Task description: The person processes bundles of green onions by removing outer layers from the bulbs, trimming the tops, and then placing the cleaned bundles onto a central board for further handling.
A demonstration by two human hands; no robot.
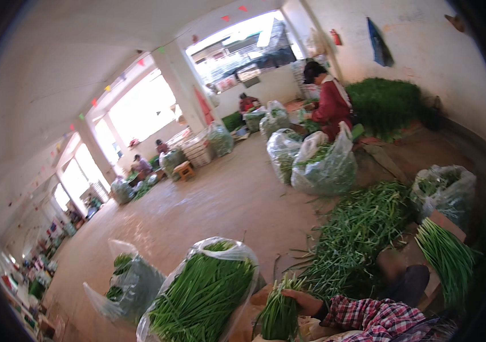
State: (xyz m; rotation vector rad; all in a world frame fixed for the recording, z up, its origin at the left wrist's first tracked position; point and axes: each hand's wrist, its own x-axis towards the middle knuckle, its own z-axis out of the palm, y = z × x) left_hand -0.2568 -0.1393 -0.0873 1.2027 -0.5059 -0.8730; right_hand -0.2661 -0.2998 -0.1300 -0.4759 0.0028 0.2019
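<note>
My left hand (302,301), in a red-and-white plaid sleeve with a dark cuff, is closed around an upright bunch of green stalks (279,313) at the lower middle. A brownish blur beside the dark cloth at the lower right looks like my right hand (392,263); its fingers are smeared by motion. Just beyond it spreads a loose heap of long green stalks (360,233). To the right, a neat bundle of green stalks (445,256) with pale ends leans against cardboard. Left of my left hand stands a clear plastic bag (250,253) packed with long green stalks.
Another clear bag (134,285) sits farther left. A filled bag (445,191) stands at the right. Ahead, a person in red (331,105) works among large filled bags (325,168) near a green pile (383,105). Other people sit along the windows, near a wooden stool (184,170).
</note>
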